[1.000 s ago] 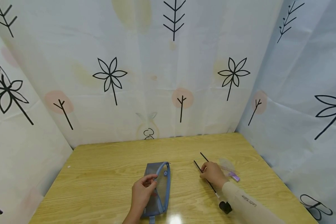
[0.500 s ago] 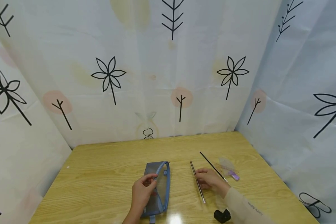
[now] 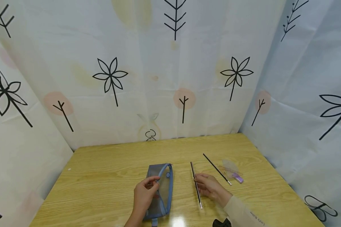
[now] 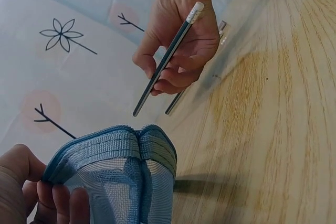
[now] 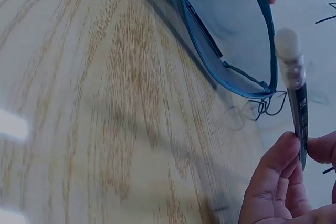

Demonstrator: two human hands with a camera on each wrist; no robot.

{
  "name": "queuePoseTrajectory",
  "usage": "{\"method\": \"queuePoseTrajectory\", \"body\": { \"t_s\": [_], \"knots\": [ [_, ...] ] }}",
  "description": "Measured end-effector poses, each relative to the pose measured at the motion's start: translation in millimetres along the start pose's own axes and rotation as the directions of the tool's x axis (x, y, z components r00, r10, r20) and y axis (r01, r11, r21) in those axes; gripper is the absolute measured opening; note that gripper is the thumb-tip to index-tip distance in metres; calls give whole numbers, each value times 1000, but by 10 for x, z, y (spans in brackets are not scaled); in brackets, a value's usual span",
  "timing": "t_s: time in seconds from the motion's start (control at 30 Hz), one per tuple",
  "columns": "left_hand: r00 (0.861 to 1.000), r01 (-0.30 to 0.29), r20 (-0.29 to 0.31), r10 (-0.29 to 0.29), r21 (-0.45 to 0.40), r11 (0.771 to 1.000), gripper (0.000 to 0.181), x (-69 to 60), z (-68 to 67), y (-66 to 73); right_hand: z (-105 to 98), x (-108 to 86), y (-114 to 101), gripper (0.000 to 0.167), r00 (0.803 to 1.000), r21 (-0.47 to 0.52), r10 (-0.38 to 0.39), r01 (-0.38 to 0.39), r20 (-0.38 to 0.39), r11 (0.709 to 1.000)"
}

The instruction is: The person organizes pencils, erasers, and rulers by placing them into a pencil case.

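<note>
Held pencil (image 4: pixel 167 59) moved left, long axis pointing away, eraser (image 4: pixel 197 7) nearest.

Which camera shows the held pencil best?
The left wrist view: the held pencil appears large there, lengthwise from white eraser to far end. The head view shows it lengthwise too, but small; the right wrist view shows it large but foreshortened, eraser nearest the camera.

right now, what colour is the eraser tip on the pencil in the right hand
White; the eraser tip shows best in the right wrist view.
</note>
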State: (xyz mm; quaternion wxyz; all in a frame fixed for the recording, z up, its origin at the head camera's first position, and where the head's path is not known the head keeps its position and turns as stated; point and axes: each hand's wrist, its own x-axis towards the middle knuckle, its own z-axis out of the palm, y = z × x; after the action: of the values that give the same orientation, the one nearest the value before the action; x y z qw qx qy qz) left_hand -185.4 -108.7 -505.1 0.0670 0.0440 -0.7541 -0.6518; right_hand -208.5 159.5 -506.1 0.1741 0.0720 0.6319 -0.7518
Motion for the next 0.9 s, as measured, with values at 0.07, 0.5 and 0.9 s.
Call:
{"method": "queuePoseTrajectory", "body": {
  "t_s": [0.07, 0.5, 0.9],
  "knots": [
    [1000, 0, -2, 0, 1, 1000, 24, -4, -1, 5, 9, -11, 4, 30, 1000, 19, 2, -2, 13, 1000],
    [1000, 6, 0, -6, -7, 1000, 24, -7, 4, 16, 72, -80, 34, 15, 996, 110, 31, -40, 87, 993],
    [1000, 1, -12, -1, -13, 1000, 23, -7, 20, 5, 167, -84, 43, 20, 994, 102, 28, -38, 101, 994]
  ]
}}
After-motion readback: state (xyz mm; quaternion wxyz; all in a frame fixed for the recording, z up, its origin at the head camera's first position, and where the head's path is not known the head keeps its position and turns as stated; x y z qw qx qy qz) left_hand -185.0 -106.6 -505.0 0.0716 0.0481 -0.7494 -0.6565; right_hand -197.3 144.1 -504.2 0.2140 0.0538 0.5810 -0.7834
